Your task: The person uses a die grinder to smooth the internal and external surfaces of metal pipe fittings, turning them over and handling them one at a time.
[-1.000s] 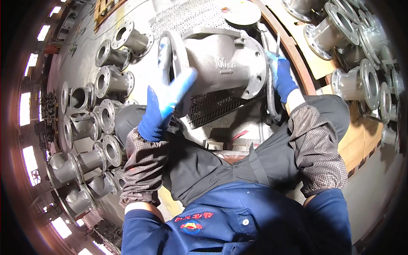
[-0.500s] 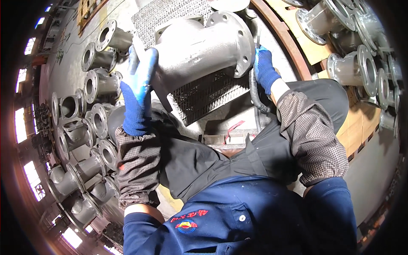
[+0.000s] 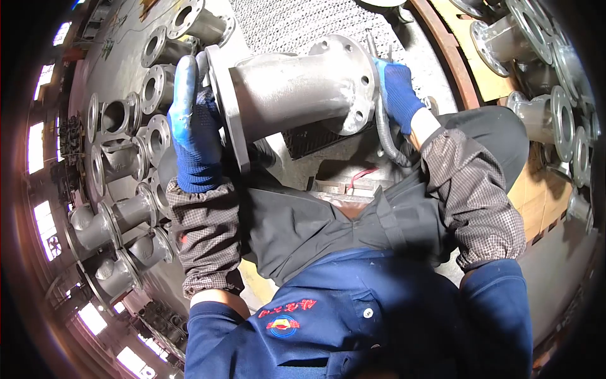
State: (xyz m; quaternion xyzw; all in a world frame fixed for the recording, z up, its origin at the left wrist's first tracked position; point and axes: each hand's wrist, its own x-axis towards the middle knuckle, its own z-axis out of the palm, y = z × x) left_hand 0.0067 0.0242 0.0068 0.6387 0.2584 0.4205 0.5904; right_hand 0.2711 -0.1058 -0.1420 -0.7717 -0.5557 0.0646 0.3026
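Observation:
A grey metal flanged pipe (image 3: 293, 95) lies crosswise before me, a bolt-holed flange at its right end and a thick flange at its left. My left hand (image 3: 192, 120), in a blue coated glove, is open with fingers stretched upward along the left flange's outer face. My right hand (image 3: 401, 91), gloved too, is closed beside the right flange. A ribbed grey hose (image 3: 387, 136) runs down from under it and a thin dark rod (image 3: 370, 44) sticks up above it, seemingly one tool in that hand. Its fingertips are partly hidden.
A perforated metal plate (image 3: 290, 22) lies beyond the pipe, with a dark grating (image 3: 322, 136) under it. Several flanged pipes (image 3: 120, 164) stand on the left. More flanged pipes (image 3: 533, 117) sit on a wooden pallet (image 3: 536, 196) at right, beside a rusty beam (image 3: 448, 54).
The pipe has turned, bringing its left flange into sight. My left hand has moved from above its left end to flat against that flange. My right hand stays by the right flange.

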